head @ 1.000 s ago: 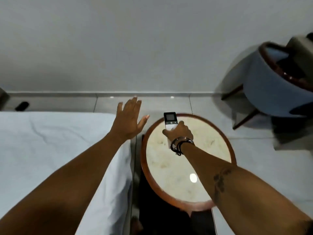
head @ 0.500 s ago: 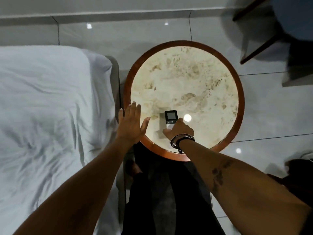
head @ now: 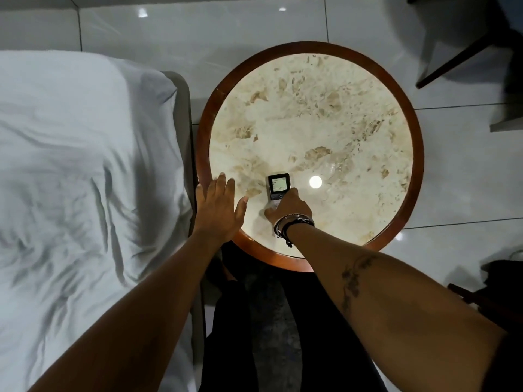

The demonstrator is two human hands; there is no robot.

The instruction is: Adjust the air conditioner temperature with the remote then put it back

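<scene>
A small remote (head: 278, 185) with a lit screen lies on the round marble-topped table (head: 311, 114), near its front left. My right hand (head: 287, 209), with bracelets at the wrist, grips the remote's lower half, so only the screen end shows. Flat and empty, my left hand (head: 219, 210) hovers with fingers apart over the table's left rim, a short way left of the remote. No air conditioner is in view.
A bed with a rumpled white sheet (head: 79, 179) fills the left side, close against the table. A chair's dark legs (head: 464, 49) stand at the top right on the glossy white tile floor (head: 467, 171). My dark-clothed legs (head: 268, 321) are below the table's near edge.
The view has swung down from the wall to straight over the table. My right hand has lowered the remote onto the tabletop near its front; my left hand stays open beside it.
</scene>
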